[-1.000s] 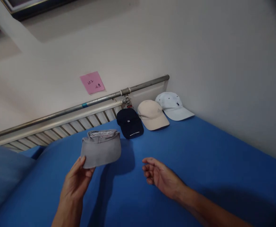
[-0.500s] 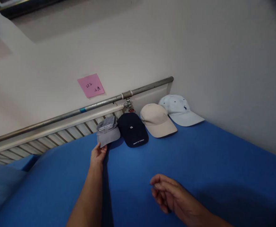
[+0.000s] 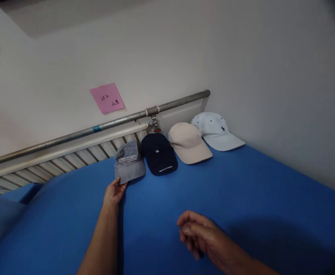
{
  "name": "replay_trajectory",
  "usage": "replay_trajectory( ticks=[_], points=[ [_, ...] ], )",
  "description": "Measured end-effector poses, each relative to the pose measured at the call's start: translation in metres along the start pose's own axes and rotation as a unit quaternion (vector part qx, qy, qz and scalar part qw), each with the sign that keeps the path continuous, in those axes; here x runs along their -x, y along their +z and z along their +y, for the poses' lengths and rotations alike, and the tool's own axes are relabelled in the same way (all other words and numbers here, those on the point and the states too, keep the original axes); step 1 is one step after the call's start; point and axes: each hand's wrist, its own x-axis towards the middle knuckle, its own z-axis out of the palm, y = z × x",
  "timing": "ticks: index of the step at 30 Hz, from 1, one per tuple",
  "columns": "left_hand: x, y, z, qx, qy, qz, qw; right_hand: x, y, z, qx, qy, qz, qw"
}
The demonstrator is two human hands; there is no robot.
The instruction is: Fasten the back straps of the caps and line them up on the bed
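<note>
My left hand (image 3: 115, 192) grips the brim of a grey baseball cap (image 3: 129, 162), thumb on top and fingers underneath. The cap has white script lettering on its crown and sits at the left end of a row of caps. Right beside it is a navy baseball cap (image 3: 159, 154) with a small white emblem and white text on the brim. A beige baseball cap (image 3: 188, 142) and a pale blue baseball cap (image 3: 217, 131) continue the row to the right. My right hand (image 3: 197, 233) hovers over the blue bed surface, fingers loosely curled and apart, holding nothing.
The caps lie on a blue sheet (image 3: 156, 202) near the wall. Behind them run a white radiator (image 3: 78, 156) and a metal pipe (image 3: 121, 121) with a red-handled valve (image 3: 157, 130). A pink note (image 3: 107, 98) is stuck on the wall. Blue bedding (image 3: 1, 217) lies at the left.
The grey cap has come slightly lower and toward me with my left hand, its crown now showing more fully. My right hand has barely moved. The view has shifted a little.
</note>
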Motion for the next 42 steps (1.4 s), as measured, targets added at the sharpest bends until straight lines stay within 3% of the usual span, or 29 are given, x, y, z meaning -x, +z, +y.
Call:
replay_trajectory(
  ticks=[9, 17, 29, 36, 42],
  points=[
    [0.004, -0.005, -0.004, -0.113, 0.047, 0.022, 0.992, 0.001, 0.003, -0.001, 0.034, 0.004, -0.004, 0.999],
    [-0.001, -0.01, 0.002, -0.218, 0.044, -0.006, 0.975, -0.001, 0.0, 0.006, 0.076, 0.003, -0.014, 0.997],
    [0.008, -0.014, 0.016, -0.379, 0.064, 0.013, 0.923, -0.004, 0.001, 0.008, 0.105, 0.001, -0.015, 0.994],
    [0.048, -0.025, 0.023, -0.493, 0.116, 0.042, 0.861, -0.003, 0.003, 0.008, 0.126, -0.007, -0.004, 0.992],
    [0.115, -0.086, 0.021, -0.514, 0.14, 0.059, 0.844, -0.004, 0.002, 0.013, 0.153, -0.019, -0.01, 0.988]
  ],
)
